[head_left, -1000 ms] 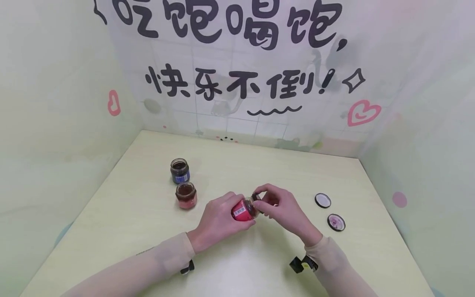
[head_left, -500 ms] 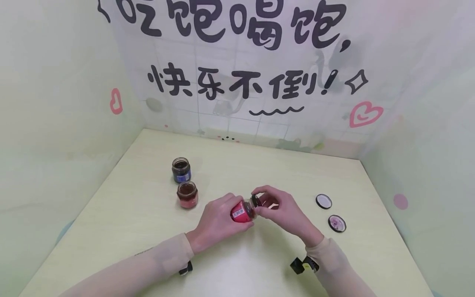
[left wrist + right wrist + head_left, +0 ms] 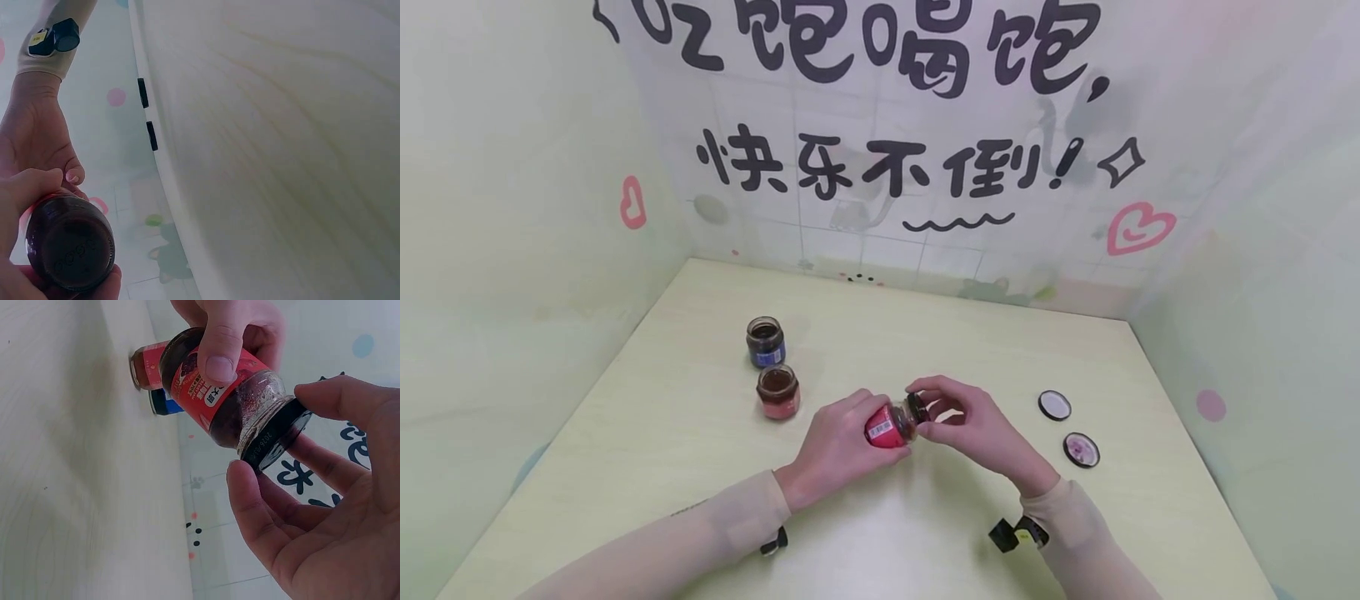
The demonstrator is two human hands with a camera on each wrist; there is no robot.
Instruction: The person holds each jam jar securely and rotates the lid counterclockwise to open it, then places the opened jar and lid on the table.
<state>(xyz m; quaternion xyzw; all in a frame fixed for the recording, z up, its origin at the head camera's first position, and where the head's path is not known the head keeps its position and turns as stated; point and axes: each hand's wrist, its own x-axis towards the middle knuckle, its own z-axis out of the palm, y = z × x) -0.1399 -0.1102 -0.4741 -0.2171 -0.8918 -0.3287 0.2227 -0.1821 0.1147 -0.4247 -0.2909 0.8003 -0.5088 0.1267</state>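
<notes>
My left hand [image 3: 838,446] grips a glass jar [image 3: 215,394] with a red label and dark contents, tilted with its mouth toward the right. Its black lid [image 3: 275,434] sits at the mouth, and my right hand [image 3: 973,425] pinches the lid's rim between thumb and fingers. In the right wrist view the lid lies against the glass neck; whether it is loose I cannot tell. The left wrist view shows the jar's dark base [image 3: 72,244] with the left fingers around it.
Two uncovered jars stand at the left, one with a blue label [image 3: 766,343] and one with a reddish label [image 3: 778,392]. Two lids, one white inside [image 3: 1055,405] and one pink-stained [image 3: 1081,450], lie on the table [image 3: 880,533] at the right. Printed walls border the table.
The right fingers have shifted slightly on the lid, and more of the lid's dark rim shows. The left hand and jar have barely moved.
</notes>
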